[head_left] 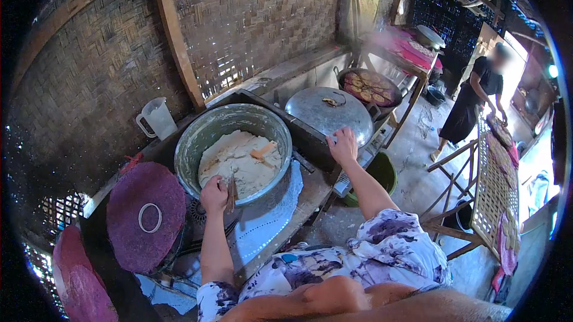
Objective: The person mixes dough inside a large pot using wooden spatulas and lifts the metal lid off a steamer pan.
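My left hand (213, 195) is closed around a thin, flat brownish tool (231, 195) at the near rim of a large basin (186, 149). Pale dough (230, 158) fills the bottom of the basin, and a light-brown flat piece (263, 150) lies on top of it. My right hand (344, 148) is at the near edge of a round metal lid (325, 113), fingers bent. A small whitish spot shows between those fingers; what it is, I cannot make out.
On the left stands a purple round disc (140, 202) with a white ring (150, 219). A plastic jug (157, 118) sits by the woven wall. Behind the lid, a pan (388, 95) holds several flat pieces. A person (477, 92) works beside a woven rack (495, 185). A green bucket (385, 174) stands below.
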The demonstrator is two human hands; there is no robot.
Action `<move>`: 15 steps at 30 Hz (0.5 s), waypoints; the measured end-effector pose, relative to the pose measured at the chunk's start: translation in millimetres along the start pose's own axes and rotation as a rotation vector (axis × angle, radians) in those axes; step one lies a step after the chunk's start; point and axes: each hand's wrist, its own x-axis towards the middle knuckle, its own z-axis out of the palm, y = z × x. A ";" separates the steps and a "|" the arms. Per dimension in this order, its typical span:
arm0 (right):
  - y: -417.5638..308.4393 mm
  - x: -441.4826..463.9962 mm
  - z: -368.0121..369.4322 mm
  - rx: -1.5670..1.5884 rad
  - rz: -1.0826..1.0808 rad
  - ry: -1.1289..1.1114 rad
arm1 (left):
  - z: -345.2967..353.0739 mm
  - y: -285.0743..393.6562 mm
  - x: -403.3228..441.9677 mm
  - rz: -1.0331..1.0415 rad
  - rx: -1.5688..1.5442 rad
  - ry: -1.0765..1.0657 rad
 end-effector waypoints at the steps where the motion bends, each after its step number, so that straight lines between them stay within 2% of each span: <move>1: -2.4 -0.5 -0.7 0.043 0.022 -0.005 | 2.0 -1.7 0.6 0.013 -0.001 0.017; 5: -11.0 -3.3 -10.9 0.110 0.063 0.039 | 3.0 -1.1 2.4 -0.005 -0.007 0.015; 8: -0.9 0.2 4.5 0.090 -0.011 0.292 | -3.4 6.9 1.8 -0.014 0.009 0.014; 11: 0.7 8.2 -3.8 0.059 0.127 -0.041 | -0.1 2.7 1.3 -0.004 0.023 0.016; 15: 1.6 10.0 0.8 0.043 0.091 -0.011 | -6.2 8.3 0.8 -0.033 0.004 -0.011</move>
